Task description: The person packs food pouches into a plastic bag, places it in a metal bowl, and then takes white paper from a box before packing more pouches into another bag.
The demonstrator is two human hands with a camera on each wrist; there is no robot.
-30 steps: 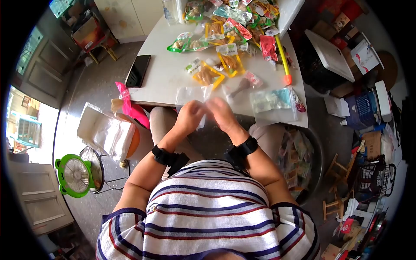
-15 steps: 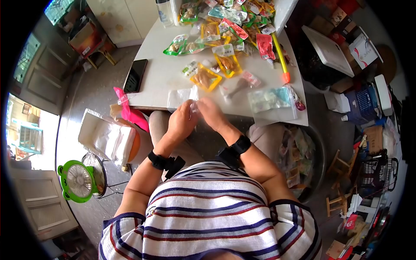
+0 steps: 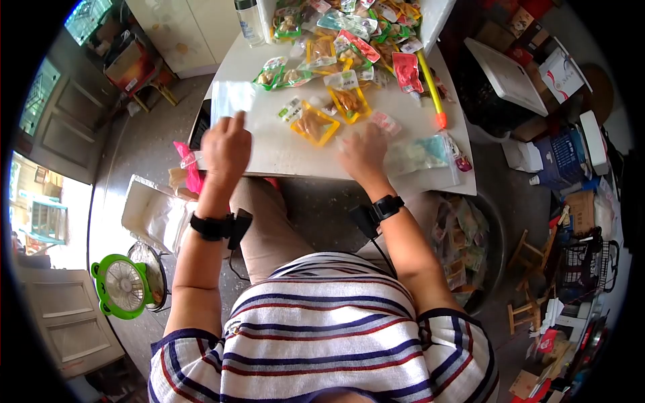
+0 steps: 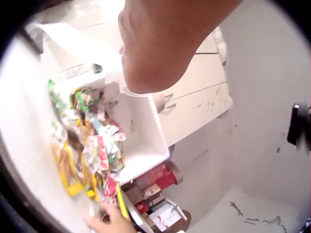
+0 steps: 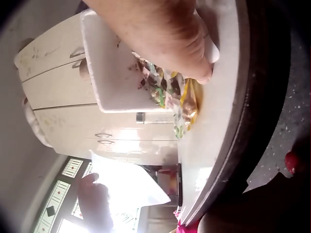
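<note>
Raised over the table's left side, my left hand [image 3: 227, 148] grips a clear plastic bag [image 3: 234, 99]. The right wrist view also shows this hand [image 5: 95, 201] with the pale bag [image 5: 131, 184] spread out from it. My right hand [image 3: 364, 151] is low over the tabletop, at a small clear packet with a pink label [image 3: 385, 123]; its fingers are blurred and whether they grip is unclear. Yellow-edged food packets [image 3: 310, 122] lie between the hands. Right of my right hand is a clear bag with pale-green contents [image 3: 424, 154].
Many colourful packets [image 3: 349, 50] spill from a white box [image 3: 440, 23] at the back. A yellow stick with an orange end [image 3: 431, 87] lies at the right, a bottle [image 3: 250, 23] stands back left, and a phone [image 3: 200, 124] lies partly hidden at the left edge.
My hands, close together before at the front edge, are apart. The left has moved left and up with the clear bag; the right has moved right to the pink-labelled packet.
</note>
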